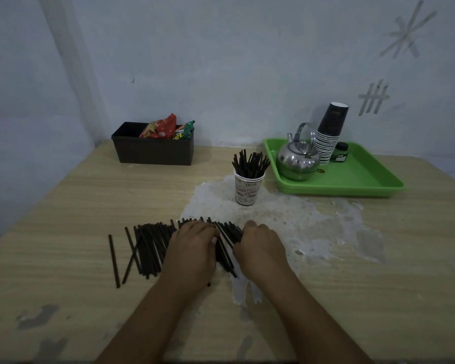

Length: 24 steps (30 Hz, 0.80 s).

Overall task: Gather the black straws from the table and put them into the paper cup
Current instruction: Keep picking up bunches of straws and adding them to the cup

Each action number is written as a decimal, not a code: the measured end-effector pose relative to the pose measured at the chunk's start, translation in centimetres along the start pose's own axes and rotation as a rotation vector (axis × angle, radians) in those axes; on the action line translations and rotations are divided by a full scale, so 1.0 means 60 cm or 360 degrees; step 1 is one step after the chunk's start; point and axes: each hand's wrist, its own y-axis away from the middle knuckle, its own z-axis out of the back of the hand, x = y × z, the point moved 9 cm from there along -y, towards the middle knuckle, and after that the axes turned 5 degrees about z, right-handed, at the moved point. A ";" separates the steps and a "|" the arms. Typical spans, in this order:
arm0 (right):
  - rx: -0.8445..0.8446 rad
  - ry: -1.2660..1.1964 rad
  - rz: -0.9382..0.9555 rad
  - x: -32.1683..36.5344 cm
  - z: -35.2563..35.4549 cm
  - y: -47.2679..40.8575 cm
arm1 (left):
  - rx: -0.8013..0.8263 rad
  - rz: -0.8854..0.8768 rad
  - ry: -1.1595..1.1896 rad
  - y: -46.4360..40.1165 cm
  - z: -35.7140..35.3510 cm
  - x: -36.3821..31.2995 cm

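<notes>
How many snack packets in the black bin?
2: a red packet at the middle of the black bin, a green packet at its right end. More may lie hidden.

**Dim room, worn bench**

A pale blue-grey wall (221,61) bears grey tape marks (373,98) at the right. The light wood-grain bench (63,206) has its top peeled away in a white patch (313,219). The light is dim
</notes>
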 end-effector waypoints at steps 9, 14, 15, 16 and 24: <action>0.0076 -0.0001 0.0031 -0.002 -0.010 0.000 | -0.0030 -0.0031 0.0039 0.000 0.001 0.000; 0.0028 -0.0034 0.0062 -0.003 -0.011 0.007 | -0.0048 -0.0052 0.0051 -0.001 0.000 -0.001; 0.0014 -0.0059 0.0061 -0.005 -0.009 0.007 | -0.0052 -0.0056 0.0053 0.000 0.000 -0.001; -0.0003 -0.0082 0.0063 -0.007 -0.009 0.005 | -0.0058 -0.0063 0.0051 0.001 0.002 -0.004; -0.0198 -0.0339 0.0187 -0.012 0.036 -0.008 | -0.0038 -0.0111 -0.0009 0.004 0.005 -0.017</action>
